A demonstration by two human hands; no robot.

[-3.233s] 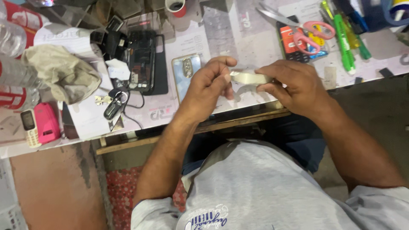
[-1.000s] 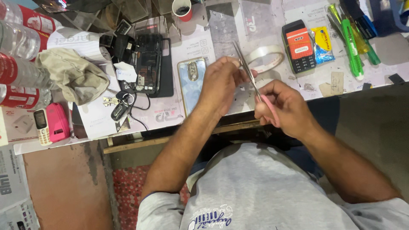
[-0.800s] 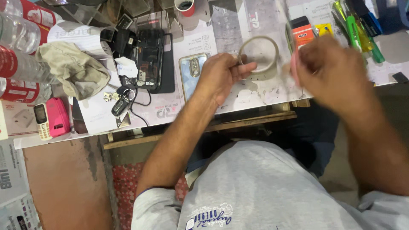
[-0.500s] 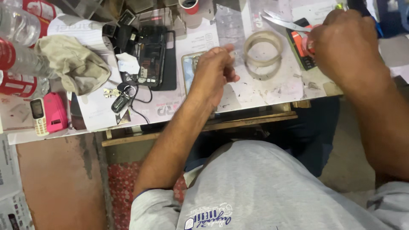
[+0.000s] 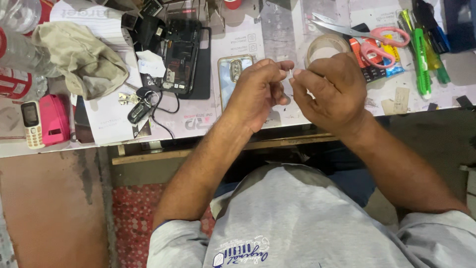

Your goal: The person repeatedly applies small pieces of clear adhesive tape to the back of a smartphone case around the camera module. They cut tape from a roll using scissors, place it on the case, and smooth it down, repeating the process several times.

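Over the near edge of the workbench (image 5: 317, 113), at about twelve o'clock from the person's chest, the left hand (image 5: 258, 94) and right hand (image 5: 329, 89) meet fingertip to fingertip, both pinched nearly closed on a tiny pale sliver (image 5: 290, 73), likely a cut bit of tape; its exact kind is too small to tell. A tape roll (image 5: 325, 47) lies at one o'clock, just beyond the right knuckles, with pink-handled scissors (image 5: 367, 37) further toward two o'clock, and a phone in a clear case (image 5: 233, 74) sits at eleven o'clock beside the left hand. Handling so small a piece would go best with light fingertip pressure, wrists steadied against the bench, and the sliver held flat so it cannot fold onto itself.
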